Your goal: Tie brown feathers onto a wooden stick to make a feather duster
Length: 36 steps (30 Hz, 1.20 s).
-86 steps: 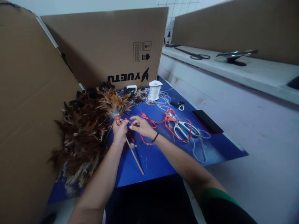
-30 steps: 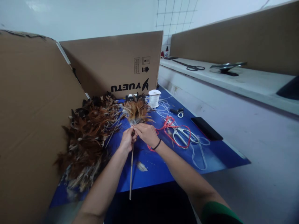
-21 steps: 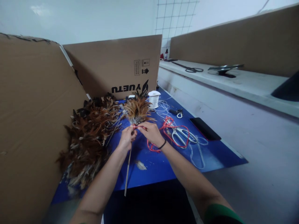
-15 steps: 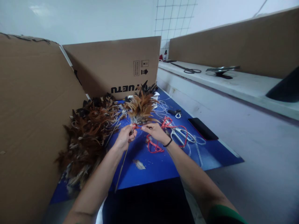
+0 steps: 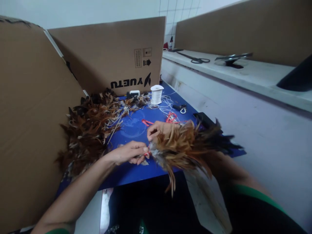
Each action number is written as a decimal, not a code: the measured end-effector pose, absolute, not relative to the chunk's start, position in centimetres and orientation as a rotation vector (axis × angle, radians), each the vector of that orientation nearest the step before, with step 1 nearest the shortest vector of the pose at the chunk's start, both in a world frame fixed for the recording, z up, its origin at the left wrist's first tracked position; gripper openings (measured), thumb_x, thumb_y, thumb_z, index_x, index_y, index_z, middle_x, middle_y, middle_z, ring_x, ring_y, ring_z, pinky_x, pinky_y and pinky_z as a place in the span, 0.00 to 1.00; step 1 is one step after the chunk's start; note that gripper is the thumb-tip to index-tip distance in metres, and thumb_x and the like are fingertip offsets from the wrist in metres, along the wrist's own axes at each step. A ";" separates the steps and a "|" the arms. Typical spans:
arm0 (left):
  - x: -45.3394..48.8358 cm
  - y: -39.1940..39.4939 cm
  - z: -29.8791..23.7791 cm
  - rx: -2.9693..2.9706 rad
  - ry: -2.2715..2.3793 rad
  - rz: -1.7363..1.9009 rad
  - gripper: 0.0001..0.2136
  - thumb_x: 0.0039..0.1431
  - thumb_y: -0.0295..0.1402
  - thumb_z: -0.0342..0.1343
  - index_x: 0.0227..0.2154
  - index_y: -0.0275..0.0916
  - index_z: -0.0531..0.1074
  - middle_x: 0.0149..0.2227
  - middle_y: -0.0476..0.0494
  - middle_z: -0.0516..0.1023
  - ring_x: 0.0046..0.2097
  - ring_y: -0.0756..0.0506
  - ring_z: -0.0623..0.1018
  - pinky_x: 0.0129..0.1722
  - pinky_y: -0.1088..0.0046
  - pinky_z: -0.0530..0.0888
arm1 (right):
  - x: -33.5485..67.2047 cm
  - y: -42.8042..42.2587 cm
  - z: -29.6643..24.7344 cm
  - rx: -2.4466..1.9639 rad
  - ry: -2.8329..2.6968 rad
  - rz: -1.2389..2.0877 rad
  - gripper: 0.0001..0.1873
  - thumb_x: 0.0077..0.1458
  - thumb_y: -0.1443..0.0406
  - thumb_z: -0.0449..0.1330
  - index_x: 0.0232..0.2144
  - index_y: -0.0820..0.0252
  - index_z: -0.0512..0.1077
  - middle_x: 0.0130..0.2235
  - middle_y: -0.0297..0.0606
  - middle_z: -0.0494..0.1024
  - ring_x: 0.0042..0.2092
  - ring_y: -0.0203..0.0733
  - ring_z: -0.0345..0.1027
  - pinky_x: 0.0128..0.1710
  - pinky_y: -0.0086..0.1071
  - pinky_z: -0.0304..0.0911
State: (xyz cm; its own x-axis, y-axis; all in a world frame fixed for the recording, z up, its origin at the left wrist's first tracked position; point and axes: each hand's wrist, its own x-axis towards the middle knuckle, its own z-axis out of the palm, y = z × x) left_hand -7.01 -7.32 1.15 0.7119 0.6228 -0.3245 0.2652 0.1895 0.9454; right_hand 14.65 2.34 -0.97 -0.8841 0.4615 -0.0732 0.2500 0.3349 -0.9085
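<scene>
Cardboard behind bundle. Blue surface below bundle. Pile left of bundle. Bundle held sideways, feathers pointing right. Left hand grips bundle's base; right hand curled beside base, partly hidden, can't tell if pinching. Spool beyond bundle. Red tape at base.
</scene>
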 end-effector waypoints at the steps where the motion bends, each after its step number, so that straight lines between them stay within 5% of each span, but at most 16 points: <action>1: -7.1 -7.3 1.1 1.424 0.795 0.268 0.17 0.57 0.46 0.49 0.29 0.34 0.67 0.18 0.52 0.66 0.17 0.57 0.58 0.16 0.81 0.53 | 14.5 2.6 -0.4 -0.611 -2.456 1.557 0.16 0.51 0.57 0.60 0.32 0.68 0.73 0.30 0.36 0.75 0.32 0.35 0.67 0.34 0.29 0.62; 7: -8.5 -6.8 1.9 1.529 0.791 0.178 0.18 0.58 0.47 0.47 0.26 0.35 0.64 0.19 0.51 0.66 0.18 0.56 0.58 0.17 0.80 0.54 | 14.3 2.7 3.9 -0.512 -2.632 1.136 0.15 0.50 0.57 0.60 0.29 0.66 0.76 0.29 0.36 0.76 0.32 0.33 0.66 0.33 0.26 0.59; 11: -9.0 -6.9 2.6 1.541 0.760 0.050 0.17 0.58 0.46 0.47 0.26 0.36 0.64 0.20 0.51 0.65 0.19 0.56 0.59 0.17 0.80 0.54 | 14.7 2.6 5.3 -0.574 -2.618 1.137 0.15 0.49 0.58 0.59 0.30 0.64 0.76 0.30 0.36 0.77 0.32 0.33 0.66 0.34 0.25 0.59; 19: -8.9 -7.4 2.0 1.515 0.712 -0.035 0.16 0.57 0.46 0.49 0.33 0.36 0.69 0.20 0.51 0.66 0.20 0.55 0.60 0.18 0.80 0.57 | 13.4 3.8 2.7 -0.833 -2.303 1.318 0.15 0.48 0.57 0.59 0.28 0.65 0.75 0.22 0.33 0.73 0.23 0.30 0.61 0.25 0.25 0.57; 23: -9.0 -8.1 2.1 1.523 0.653 -0.119 0.16 0.57 0.46 0.49 0.33 0.36 0.70 0.21 0.51 0.65 0.21 0.54 0.62 0.20 0.80 0.60 | 13.7 6.4 0.8 -1.067 -2.109 1.076 0.12 0.50 0.60 0.57 0.28 0.66 0.74 0.23 0.35 0.73 0.24 0.32 0.62 0.26 0.26 0.58; 31: -11.2 -8.6 2.3 1.474 0.712 -0.071 0.15 0.58 0.44 0.49 0.32 0.36 0.69 0.21 0.51 0.66 0.21 0.55 0.62 0.19 0.81 0.58 | 19.6 11.8 -3.0 -1.864 -1.969 -0.034 0.12 0.54 0.69 0.52 0.33 0.67 0.75 0.37 0.52 0.76 0.41 0.48 0.67 0.41 0.38 0.57; 34: -11.6 -8.2 2.3 1.477 0.752 -0.017 0.14 0.57 0.44 0.50 0.30 0.36 0.70 0.20 0.50 0.66 0.20 0.55 0.62 0.19 0.80 0.58 | 18.6 10.1 -2.4 -1.631 -2.141 -0.046 0.12 0.50 0.71 0.54 0.36 0.67 0.75 0.44 0.54 0.74 0.49 0.52 0.63 0.48 0.44 0.54; 36: -11.7 -7.8 2.3 1.492 0.765 -0.002 0.15 0.57 0.44 0.49 0.30 0.36 0.70 0.20 0.50 0.66 0.20 0.54 0.62 0.18 0.80 0.59 | 16.3 7.5 -1.3 -1.165 -2.325 0.302 0.14 0.51 0.70 0.54 0.40 0.62 0.75 0.47 0.46 0.74 0.51 0.47 0.63 0.50 0.40 0.55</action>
State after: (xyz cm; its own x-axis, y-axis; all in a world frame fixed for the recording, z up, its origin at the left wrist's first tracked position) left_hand -11.68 -7.76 2.27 0.7696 0.4479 -0.4550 0.4503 0.1245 0.8842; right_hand 16.33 7.45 -1.30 -0.4966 0.7950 0.3484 0.6798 0.6058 -0.4133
